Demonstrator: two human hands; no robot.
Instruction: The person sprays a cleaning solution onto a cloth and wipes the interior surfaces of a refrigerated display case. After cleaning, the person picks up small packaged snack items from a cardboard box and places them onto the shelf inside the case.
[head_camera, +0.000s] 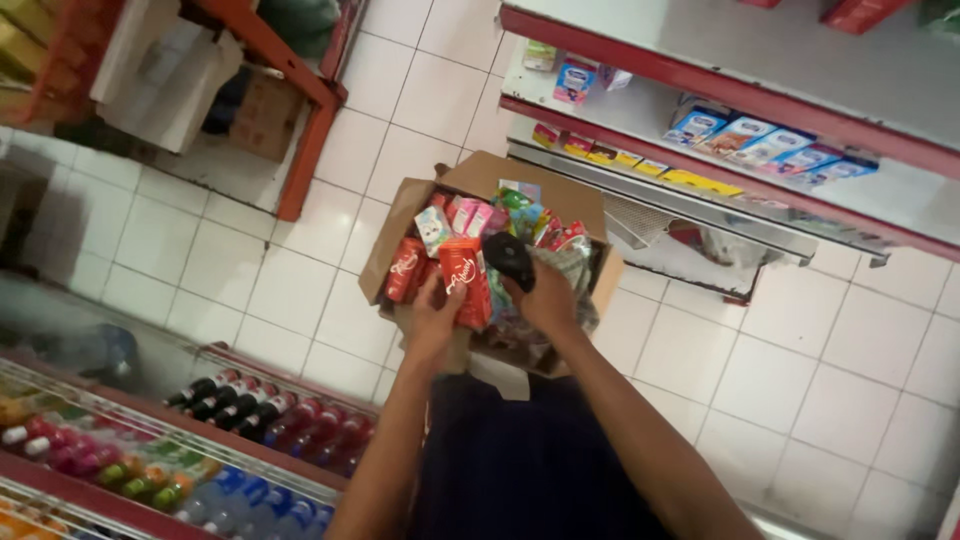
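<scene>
An open cardboard box (556, 192) sits in front of me, packed with several small colourful drink cartons and packets. My left hand (436, 318) grips a red drink carton (466, 280) standing upright at the box's near edge. More red cartons (404, 270) stand just left of it. My right hand (545, 298) holds a black handheld device (508, 258) over the packets in the box. Both forearms reach forward from the bottom of the view.
A white tiled floor (250, 270) lies below. Grey shelves with red edges (700, 150) at the right carry small boxed goods (770, 140). A cooler with rows of bottles (230, 440) stands at the lower left. A red-framed rack (300, 110) is at the upper left.
</scene>
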